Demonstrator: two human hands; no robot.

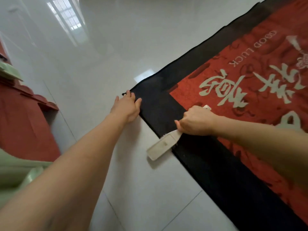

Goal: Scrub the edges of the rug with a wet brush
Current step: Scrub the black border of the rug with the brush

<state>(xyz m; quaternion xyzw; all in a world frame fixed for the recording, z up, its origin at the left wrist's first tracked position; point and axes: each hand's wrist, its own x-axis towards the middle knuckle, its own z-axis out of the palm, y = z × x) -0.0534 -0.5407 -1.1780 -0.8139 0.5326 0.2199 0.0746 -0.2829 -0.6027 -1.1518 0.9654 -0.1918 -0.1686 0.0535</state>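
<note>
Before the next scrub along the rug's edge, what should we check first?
1. Brush held firmly: ok. The right hand grips the brush by its handle.
2. Brush on the edge: ok. Its head lies across the black border of the rug, partly over the white floor.
3. Rug held still: ok. The left hand presses flat at the rug's corner.
4. Left hand out of the brush's way: ok. It rests apart from the brush, further along the edge.
5. Brush wet: cannot tell.
6. Edge lying flat: ok where visible.
</note>
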